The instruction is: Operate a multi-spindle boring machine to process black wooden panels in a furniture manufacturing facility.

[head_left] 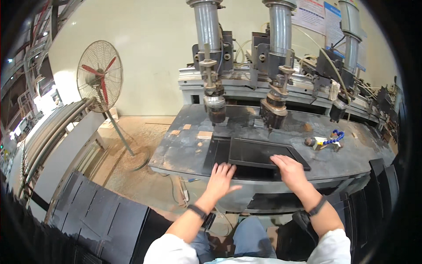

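Observation:
Two flat black panels overlap on the dark machine table. The upper framed panel (257,151) has a raised rim and lies askew over the lower panel (215,155). My right hand (288,170) grips the near edge of the upper panel, fingers on top; its thumb is hidden. My left hand (221,179) is open at the near edge of the lower one, fingertips resting on it beside the upper panel's corner and thumb stretched out to the right. Dark bands circle both my wrists.
Drill heads (215,108) hang over the table (184,152). A blue segmented hose (337,136) stands at its right, with small wood blocks (205,134) at left. Stacked black panels (99,207) lie at lower left, more at right. A standing fan (100,75) is at back left.

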Demonstrator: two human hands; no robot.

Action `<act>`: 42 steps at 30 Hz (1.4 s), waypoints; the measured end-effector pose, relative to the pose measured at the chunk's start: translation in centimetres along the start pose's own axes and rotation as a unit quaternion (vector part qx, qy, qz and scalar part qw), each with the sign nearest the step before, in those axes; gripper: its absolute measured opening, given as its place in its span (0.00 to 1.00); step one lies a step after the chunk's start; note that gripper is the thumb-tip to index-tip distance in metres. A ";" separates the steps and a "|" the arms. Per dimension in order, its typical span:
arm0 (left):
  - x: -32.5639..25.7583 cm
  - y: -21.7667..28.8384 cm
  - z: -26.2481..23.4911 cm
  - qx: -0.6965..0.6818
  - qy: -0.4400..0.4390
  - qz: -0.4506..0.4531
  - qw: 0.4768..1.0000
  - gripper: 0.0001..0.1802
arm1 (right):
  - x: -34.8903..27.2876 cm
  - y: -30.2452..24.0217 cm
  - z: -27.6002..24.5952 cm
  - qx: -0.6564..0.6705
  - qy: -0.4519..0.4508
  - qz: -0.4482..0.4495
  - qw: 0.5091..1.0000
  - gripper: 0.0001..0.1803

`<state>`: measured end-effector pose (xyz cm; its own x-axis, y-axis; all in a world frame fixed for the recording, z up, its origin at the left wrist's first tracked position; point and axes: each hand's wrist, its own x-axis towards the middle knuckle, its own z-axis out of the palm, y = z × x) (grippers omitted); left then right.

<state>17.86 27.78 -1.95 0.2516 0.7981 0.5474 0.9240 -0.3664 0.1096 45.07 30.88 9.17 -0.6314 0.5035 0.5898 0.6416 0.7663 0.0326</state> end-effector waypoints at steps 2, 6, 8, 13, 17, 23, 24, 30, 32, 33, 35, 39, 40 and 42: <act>-5.2 0.8 -2.6 0.038 0.023 0.032 0.998 0.24 | 1.1 1.3 5.8 -0.007 -0.017 0.008 1.000 0.22; -16.6 1.0 -11.9 0.104 0.062 0.043 0.992 0.20 | 3.0 3.5 14.0 0.006 -0.043 -0.007 0.999 0.21; -22.8 1.8 -18.1 0.163 0.059 -0.002 0.985 0.17 | 5.0 3.8 14.9 0.040 -0.091 -0.042 0.994 0.24; -39.4 7.2 -30.1 0.394 -0.024 -0.278 0.875 0.16 | 7.7 4.7 18.4 0.116 -0.182 -0.013 0.976 0.29; -49.0 11.2 -35.6 0.531 0.007 -0.431 0.729 0.23 | 7.6 5.6 18.7 0.123 -0.188 -0.003 0.974 0.29; -57.5 10.2 -37.2 0.491 -0.054 -0.597 0.632 0.28 | 6.1 3.3 15.8 0.058 -0.163 0.020 0.985 0.34; -57.7 9.5 -36.5 0.457 -0.087 -0.641 0.610 0.31 | 4.9 2.0 13.5 0.080 -0.141 0.026 0.986 0.34; -61.1 8.8 -35.2 0.435 -0.046 -0.643 0.629 0.43 | -11.2 -0.1 -2.4 -0.025 -0.095 0.165 0.981 0.44; -57.6 6.6 -33.7 0.456 -0.016 -0.570 0.684 0.41 | -19.9 -0.7 -7.2 -0.148 -0.126 0.293 0.936 0.50; -55.4 4.4 -32.2 0.448 0.026 -0.534 0.716 0.39 | -25.4 -1.2 -8.2 -0.192 -0.173 0.382 0.887 0.53; -46.8 -0.6 -28.0 0.382 0.087 -0.439 0.809 0.34 | -31.0 -3.8 -10.4 -0.209 -0.244 0.527 0.786 0.55; -20.0 -4.3 -16.5 0.115 0.123 -0.198 0.966 0.28 | -35.3 -6.3 -10.2 -0.184 -0.171 0.501 0.828 0.48; -14.3 -4.7 -13.2 0.041 0.106 -0.124 0.986 0.28 | -34.2 -6.8 -10.3 -0.189 -0.134 0.483 0.844 0.42; -3.9 -3.9 -7.2 -0.035 0.053 0.005 0.998 0.34 | -30.9 -7.6 -12.7 -0.186 -0.122 0.461 0.859 0.38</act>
<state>11.23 22.61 1.44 0.2257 0.7406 0.6329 0.8984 -0.4095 0.1588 65.28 4.45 0.94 0.1771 0.9316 0.3175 0.9840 -0.1617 -0.0746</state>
